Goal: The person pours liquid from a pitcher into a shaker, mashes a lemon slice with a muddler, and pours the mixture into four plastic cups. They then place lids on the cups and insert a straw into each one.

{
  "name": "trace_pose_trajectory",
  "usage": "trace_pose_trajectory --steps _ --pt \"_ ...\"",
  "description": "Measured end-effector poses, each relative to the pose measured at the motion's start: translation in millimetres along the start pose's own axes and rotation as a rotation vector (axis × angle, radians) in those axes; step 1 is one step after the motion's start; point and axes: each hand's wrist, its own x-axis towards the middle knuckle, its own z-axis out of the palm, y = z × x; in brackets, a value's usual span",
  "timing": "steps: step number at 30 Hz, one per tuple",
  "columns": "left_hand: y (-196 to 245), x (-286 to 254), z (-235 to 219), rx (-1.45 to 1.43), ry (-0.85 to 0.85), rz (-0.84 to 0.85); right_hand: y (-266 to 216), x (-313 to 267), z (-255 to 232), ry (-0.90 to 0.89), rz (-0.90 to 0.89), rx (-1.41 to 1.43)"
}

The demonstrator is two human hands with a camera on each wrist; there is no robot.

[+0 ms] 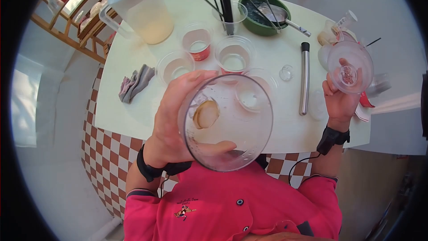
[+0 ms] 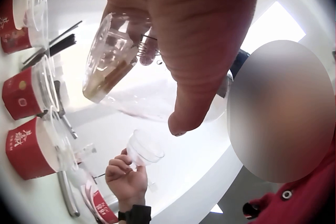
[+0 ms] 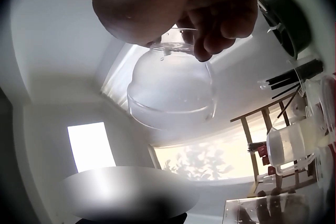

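My left hand (image 1: 167, 122) grips a large clear shaker cup (image 1: 249, 140), raised above the near side of the table with its wide mouth towards the head camera. A little amber liquid (image 1: 206, 114) shows at its bottom; in the left wrist view the cup (image 2: 107, 58) is tilted. Off to the right, my right hand (image 1: 342, 105) holds up a clear dome-shaped shaker top (image 1: 360, 58). Its fingers grip the narrow neck, and the wide rim of the shaker top (image 3: 170, 95) faces away from the palm. The two clear pieces are well apart.
Several red paper cups (image 1: 200, 53) stand mid-table behind the shaker cup. A pitcher (image 1: 149, 15), black straws (image 1: 226, 0) and a green bowl (image 1: 261, 27) are at the back. A grey cloth (image 1: 137, 84) lies left; a metal muddler (image 1: 305, 80) and small clear cap (image 1: 286, 72) lie right.
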Motion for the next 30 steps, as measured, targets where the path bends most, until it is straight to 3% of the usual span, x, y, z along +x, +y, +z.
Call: trace_pose_trajectory --steps 2,4,9,14,18,20,23,26,30 --pt "2.0 -1.0 -1.3 0.133 0.007 -0.010 -2.8 0.3 -18.0 -0.123 0.012 0.054" --pt "-1.0 -1.7 -6.3 0.218 -0.043 -0.026 -6.8 -4.4 -15.9 -0.024 0.040 0.065" --pt "-21.5 -24.3 -4.0 -0.005 0.028 -0.240 -7.4 -12.9 -36.8 -0.038 0.132 0.187" --pt "-26.4 -29.5 0.4 -0.108 0.071 -0.196 -2.1 -16.4 -54.0 -0.126 0.182 0.238" --pt "-9.1 -19.8 8.1 -0.121 0.114 -0.175 -0.9 -16.6 -56.7 -0.022 0.173 -0.066" --pt "-23.0 -30.9 1.9 -0.139 0.098 -0.197 0.2 -14.5 -54.3 0.008 0.158 -0.260" --pt "-24.0 -33.0 0.4 -0.153 0.092 -0.184 -6.4 -10.0 -33.9 0.017 0.053 -0.708" --pt "-27.8 -39.1 -3.5 -0.088 0.050 -0.192 -8.5 -1.0 -23.0 -0.058 -0.096 -1.138" --pt "-19.0 -38.4 -4.0 0.032 0.003 -0.207 -9.1 5.1 6.6 -0.136 -0.188 -1.409"
